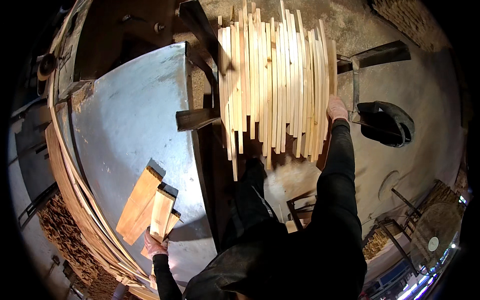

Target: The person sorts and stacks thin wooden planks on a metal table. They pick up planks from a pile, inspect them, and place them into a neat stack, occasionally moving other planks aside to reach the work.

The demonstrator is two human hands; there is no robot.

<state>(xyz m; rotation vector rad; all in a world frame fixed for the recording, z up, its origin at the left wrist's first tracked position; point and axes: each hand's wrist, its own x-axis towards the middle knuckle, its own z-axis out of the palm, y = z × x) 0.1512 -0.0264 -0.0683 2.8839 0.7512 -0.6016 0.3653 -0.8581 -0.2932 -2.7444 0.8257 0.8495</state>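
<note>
A broad stack of long, narrow pale wooden strips (272,85) lies across a dark metal stand, their near ends uneven. My right hand (337,108), seemingly gloved, is closed around the outermost strip (331,65) on the stack's right side; its fingertips are partly hidden. To the left, several short wooden boards (140,202) rest at an angle on a grey metal tabletop (130,110), their far ends dark and rough. At the near end of these boards, my left hand (155,245) is closed around a narrower short board (162,212).
Dark metal arms (197,120) jut from the stand toward the tabletop. Long bent wooden strips (75,175) line the table's left edge. A black curved object (387,124) lies on the floor at right. A round-caged fan (434,243) stands at lower right, near stacked wood (377,242).
</note>
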